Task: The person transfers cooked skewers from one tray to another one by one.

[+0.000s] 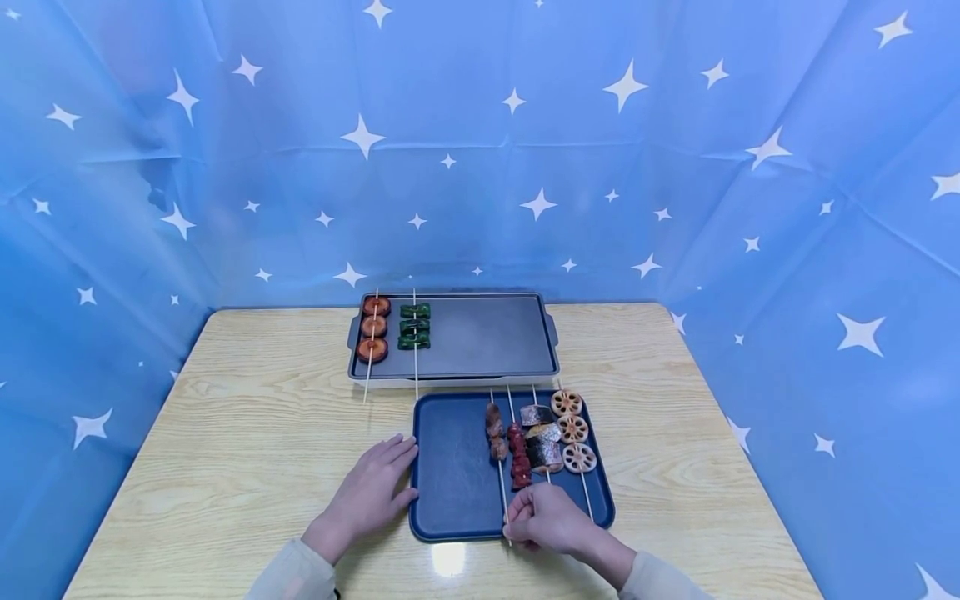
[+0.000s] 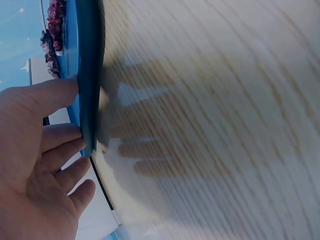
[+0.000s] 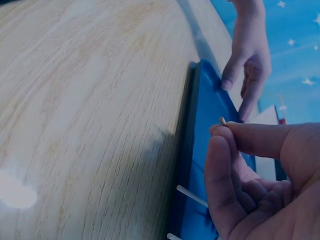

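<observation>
My right hand pinches the lower stick end of a brown meat skewer over the front of the blue tray. In the right wrist view the stick's tip pokes out between thumb and forefinger. My left hand touches the tray's left rim with its fingers extended; the left wrist view has the fingertips against that edge. Right of the held skewer, a dark red meat skewer, a fish skewer and a lotus root skewer lie in the tray.
Behind the tray stands a dark grill plate. A mushroom skewer and a green vegetable skewer lie on its left part, sticks jutting past the front edge. Under everything is a wooden table, with a starry blue curtain around it.
</observation>
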The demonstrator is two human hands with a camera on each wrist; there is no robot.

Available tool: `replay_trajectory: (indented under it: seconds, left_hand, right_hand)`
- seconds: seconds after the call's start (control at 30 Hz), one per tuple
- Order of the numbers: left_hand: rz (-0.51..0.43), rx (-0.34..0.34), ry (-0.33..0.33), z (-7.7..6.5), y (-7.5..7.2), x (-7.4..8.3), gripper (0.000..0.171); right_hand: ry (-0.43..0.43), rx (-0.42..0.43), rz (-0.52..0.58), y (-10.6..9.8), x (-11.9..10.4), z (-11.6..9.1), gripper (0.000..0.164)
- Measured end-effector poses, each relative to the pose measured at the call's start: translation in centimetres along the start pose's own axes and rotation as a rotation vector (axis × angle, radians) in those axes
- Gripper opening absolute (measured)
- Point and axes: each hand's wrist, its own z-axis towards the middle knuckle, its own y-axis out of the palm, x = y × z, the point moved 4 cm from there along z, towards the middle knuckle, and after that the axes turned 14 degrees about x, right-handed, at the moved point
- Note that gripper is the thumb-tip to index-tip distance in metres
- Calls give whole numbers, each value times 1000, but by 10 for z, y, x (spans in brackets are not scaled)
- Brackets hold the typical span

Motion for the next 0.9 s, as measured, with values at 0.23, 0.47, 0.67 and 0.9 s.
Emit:
replay_trajectory:
  seconds: [0.23, 0.47, 0.67, 0.9]
  left_hand:
    - [5, -7, -5, 0, 1, -1, 62]
    - [13, -15, -6, 1, 2, -1, 62]
    - [12, -15, -6, 0, 2, -1, 62]
    - [9, -18, -13, 0, 2, -1, 62]
  right_hand:
    - [14, 27, -10, 1, 1, 1, 9]
    - [-6, 52, -78, 4, 0, 2, 10]
    - [-33, 84, -148, 5, 3, 4, 15]
    - [-64, 113, -216, 5, 6, 3, 16]
